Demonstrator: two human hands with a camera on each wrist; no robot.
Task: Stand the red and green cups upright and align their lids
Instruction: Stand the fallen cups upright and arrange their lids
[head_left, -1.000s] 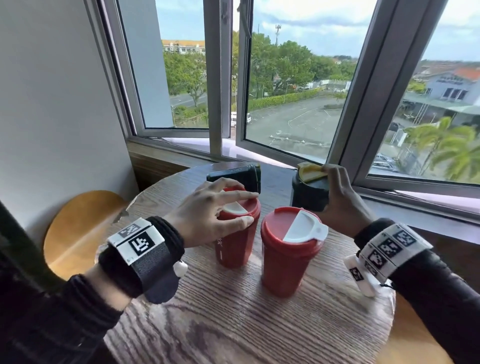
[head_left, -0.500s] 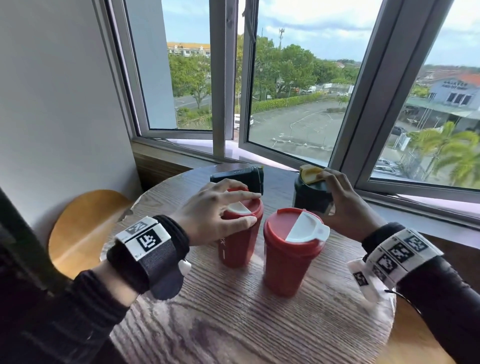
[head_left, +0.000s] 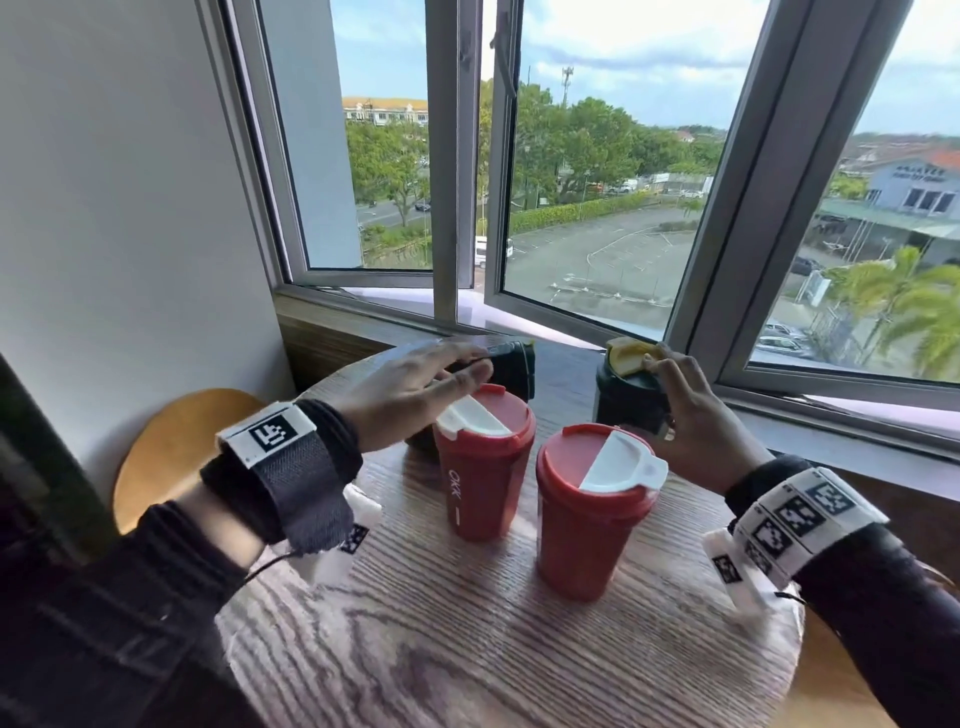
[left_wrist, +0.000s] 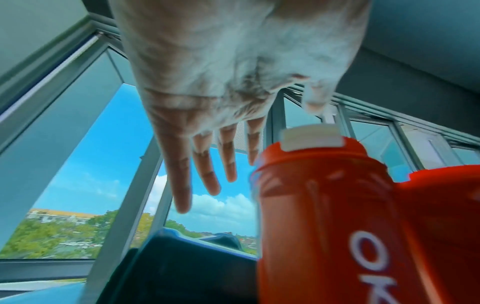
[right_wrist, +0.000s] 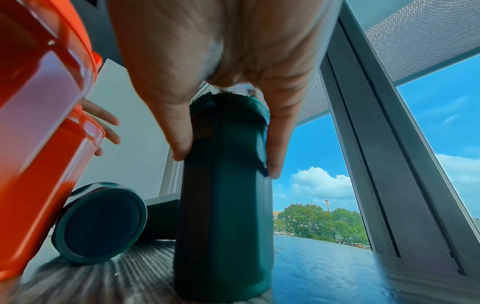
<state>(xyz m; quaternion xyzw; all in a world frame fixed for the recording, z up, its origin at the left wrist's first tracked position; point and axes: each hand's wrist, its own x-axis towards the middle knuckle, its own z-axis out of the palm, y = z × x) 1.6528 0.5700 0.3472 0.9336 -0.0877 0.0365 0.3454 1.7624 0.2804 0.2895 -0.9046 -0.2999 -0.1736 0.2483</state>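
Observation:
Two red cups with white-flapped lids stand upright mid-table, the left red cup (head_left: 480, 478) (left_wrist: 324, 216) and the right red cup (head_left: 587, 530) (right_wrist: 39, 123). Behind them a dark green cup (head_left: 626, 402) (right_wrist: 223, 201) with a yellow lid (head_left: 628, 353) stands upright; my right hand (head_left: 667, 395) (right_wrist: 228, 162) grips it near the top. A second green cup (head_left: 514, 366) (right_wrist: 101, 222) (left_wrist: 182, 267) lies on its side behind the left red cup. My left hand (head_left: 460, 369) (left_wrist: 215, 181) reaches over it, fingers straight, holding nothing; contact is unclear.
The round wooden table (head_left: 467, 649) sits against a window sill (head_left: 779, 421) with an open window (head_left: 467, 208) behind the cups. A white wall (head_left: 130, 234) is at the left, a wooden stool (head_left: 176, 447) below it.
My left hand has let go of the left red cup's lid and moved back over the lying green cup. The right hand stays on the upright green cup.

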